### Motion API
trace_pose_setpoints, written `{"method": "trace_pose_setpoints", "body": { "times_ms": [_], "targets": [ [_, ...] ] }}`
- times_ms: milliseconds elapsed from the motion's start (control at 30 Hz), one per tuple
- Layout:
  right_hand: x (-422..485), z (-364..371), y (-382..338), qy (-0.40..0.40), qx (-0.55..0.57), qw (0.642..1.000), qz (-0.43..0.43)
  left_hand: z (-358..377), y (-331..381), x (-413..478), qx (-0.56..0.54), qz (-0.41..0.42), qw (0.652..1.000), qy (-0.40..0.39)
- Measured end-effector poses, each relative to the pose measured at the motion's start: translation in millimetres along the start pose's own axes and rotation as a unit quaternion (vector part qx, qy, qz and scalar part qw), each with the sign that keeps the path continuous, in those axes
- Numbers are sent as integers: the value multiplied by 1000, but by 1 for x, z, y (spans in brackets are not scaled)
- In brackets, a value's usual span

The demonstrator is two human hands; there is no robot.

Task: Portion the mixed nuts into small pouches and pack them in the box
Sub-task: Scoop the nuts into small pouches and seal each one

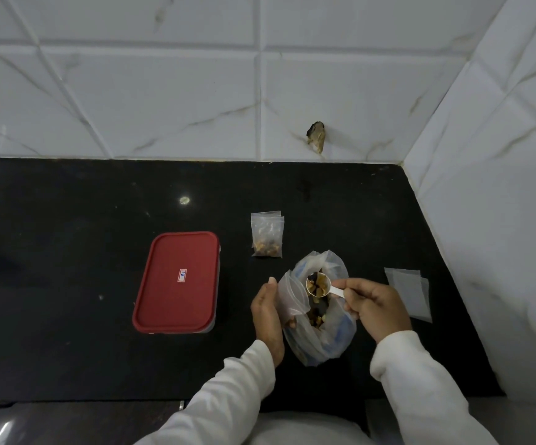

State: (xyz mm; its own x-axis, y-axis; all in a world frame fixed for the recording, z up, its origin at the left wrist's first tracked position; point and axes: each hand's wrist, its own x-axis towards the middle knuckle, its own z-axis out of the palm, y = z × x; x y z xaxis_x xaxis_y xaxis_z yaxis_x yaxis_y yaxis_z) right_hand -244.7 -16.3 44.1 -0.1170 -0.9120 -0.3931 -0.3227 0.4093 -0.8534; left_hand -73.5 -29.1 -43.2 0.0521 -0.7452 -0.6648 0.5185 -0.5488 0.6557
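White sleeves [244, 380] reach over the black bench [67, 220]. Her right hand [376, 309] pinches a scoop [319, 284] heaped with nuts above the open bag [327, 342]. Left hand [266, 316] grips an empty pouch [289, 297] against the bag's left side. Beyond lies a filled pouch [266, 236]; the red-lidded box [176, 281] sits closed, left; spare pouches [409, 290] right.

Black polished counter [67, 220], a few pale specks [101, 297] on it and one bright light glint [184, 200] toward the back. The back wall [131, 91] was white marble-look tile with grey veining. It met the right wall [501, 187], same tile, in a corner. There was a brownish chipped spot [316, 136] on the back wall just above the counter edge, and a grey ledge [67, 419] along the counter's front.
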Motion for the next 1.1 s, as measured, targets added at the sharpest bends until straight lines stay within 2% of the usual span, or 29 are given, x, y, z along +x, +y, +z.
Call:
{"method": "trace_pose_setpoints", "body": {
  "times_ms": [433, 633, 733, 833, 900, 933, 967, 1000, 1033, 1067, 1100],
  "targets": [
    [-5, 19, -15, 23, -126, 991, -42, 5, 7, -7, 20, 3, 1000, -11],
    [-3, 32, -11, 35, -219, 969, -110, 10, 8, -11, 50, 56, 997, -6],
    [0, 38, -12, 29, -266, 953, -141, 13, 9, -11, 63, 52, 997, -1],
    [-8, 37, -17, 18, -297, 942, -156, 15, 14, -13, 39, 32, 998, -33],
    [-10, 34, -24, 32, -287, 924, -252, 16, 17, -12, 3, 11, 998, -61],
    [-10, 34, -31, 10, -304, 913, -272, 19, 19, -14, -19, 3, 998, -65],
    [-8, 36, -40, -31, -352, 904, -240, 20, 20, -13, -42, -5, 996, -78],
    [-5, 38, -45, -67, -410, 895, -166, 22, 22, -13, -60, -12, 994, -89],
    [-7, 39, -48, -66, -416, 897, -131, 23, 23, -13, -77, -17, 992, -97],
    [-7, 38, -48, -73, -451, 873, -170, 25, 25, -15, -84, -21, 990, -108],
    [-7, 34, -45, -82, -486, 833, -250, 27, 24, -16, -94, -27, 987, -123]
  ]
}}
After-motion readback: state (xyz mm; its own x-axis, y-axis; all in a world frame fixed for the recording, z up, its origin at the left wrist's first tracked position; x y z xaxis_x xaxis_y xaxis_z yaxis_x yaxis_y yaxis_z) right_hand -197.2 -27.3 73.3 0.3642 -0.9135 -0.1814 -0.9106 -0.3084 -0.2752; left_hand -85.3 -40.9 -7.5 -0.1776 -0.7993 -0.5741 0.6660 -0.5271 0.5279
